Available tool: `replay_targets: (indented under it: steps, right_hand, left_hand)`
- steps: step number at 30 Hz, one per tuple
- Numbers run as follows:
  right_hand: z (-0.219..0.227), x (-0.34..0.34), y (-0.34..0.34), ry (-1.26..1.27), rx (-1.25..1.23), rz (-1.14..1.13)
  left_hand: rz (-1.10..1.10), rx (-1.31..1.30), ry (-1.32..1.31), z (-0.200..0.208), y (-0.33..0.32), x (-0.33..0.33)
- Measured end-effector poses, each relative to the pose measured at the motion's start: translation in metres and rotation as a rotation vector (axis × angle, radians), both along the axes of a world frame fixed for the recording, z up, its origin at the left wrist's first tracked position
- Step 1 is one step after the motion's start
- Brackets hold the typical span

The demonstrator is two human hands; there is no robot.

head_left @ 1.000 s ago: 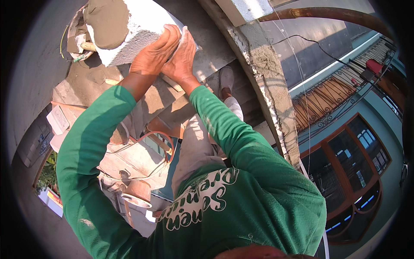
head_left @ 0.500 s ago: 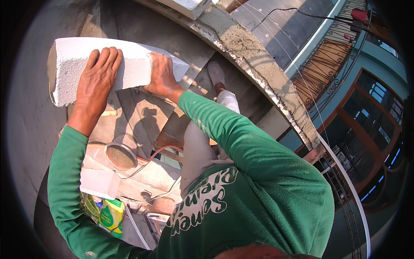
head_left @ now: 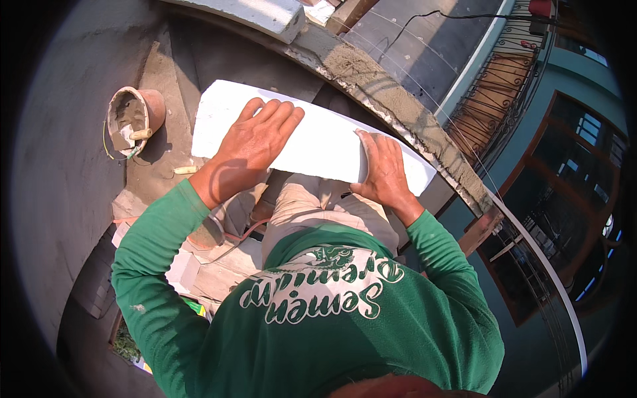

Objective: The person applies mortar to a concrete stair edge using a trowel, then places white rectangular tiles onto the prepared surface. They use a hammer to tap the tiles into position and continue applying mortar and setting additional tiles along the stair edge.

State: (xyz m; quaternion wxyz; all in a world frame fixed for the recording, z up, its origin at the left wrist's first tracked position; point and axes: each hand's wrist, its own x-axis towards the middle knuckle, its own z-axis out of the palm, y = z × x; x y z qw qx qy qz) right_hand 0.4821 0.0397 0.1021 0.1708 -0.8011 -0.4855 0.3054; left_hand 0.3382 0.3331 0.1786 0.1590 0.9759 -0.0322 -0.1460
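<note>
White block [head_left: 325, 142] held crosswise in front of the person's trousers [head_left: 332, 209], seen from above. The block is long and slab-like, its upper face brightly sunlit and nearly featureless, so that fine texture is washed out. The left end is broad and cut at a slight slant; the right end narrows to a corner. Both long edges run obliquely, the right end lower in the view, and the near edge is faintly uneven. A thin shadow lies beside the right hand.

The left hand [head_left: 255, 140] spreads over the left half, palm down, fingers slightly bent across the upper face; its thumb is hidden. The right hand [head_left: 386, 171] is partly curled about the near edge of the right half, fingertips on the upper face. Both hands have hold of the block; the grip on its underside cannot be seen.

The right end appears against a mortar-topped wall [head_left: 371, 74]; whether they touch cannot be told. A pale block [head_left: 255, 14] sits on this wall. At left stands a bucket [head_left: 155, 109] containing grey mortar and a trowel handle [head_left: 141, 134].
</note>
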Motion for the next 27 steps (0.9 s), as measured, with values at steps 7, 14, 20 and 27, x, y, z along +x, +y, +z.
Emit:
replay_targets:
  steps: [7, 14, 20, 27]
  right_hand:
    - [0.003, 0.067, -0.049, -0.106, -0.29, -0.171]
    - [-0.034, 0.119, -0.05, -0.202, -0.261, -0.161]
    - [-0.058, 0.137, -0.022, -0.197, -0.243, -0.159]
    - [-0.075, 0.145, 0.005, -0.131, -0.267, -0.171]
  left_hand:
    - [-0.084, -0.16, -0.156, -0.081, -0.041, 0.091]
    - [-0.084, -0.177, -0.275, -0.135, -0.036, 0.155]
    - [-0.114, -0.177, -0.118, -0.165, -0.013, 0.183]
    - [-0.107, -0.221, -0.163, -0.187, 0.017, 0.189]
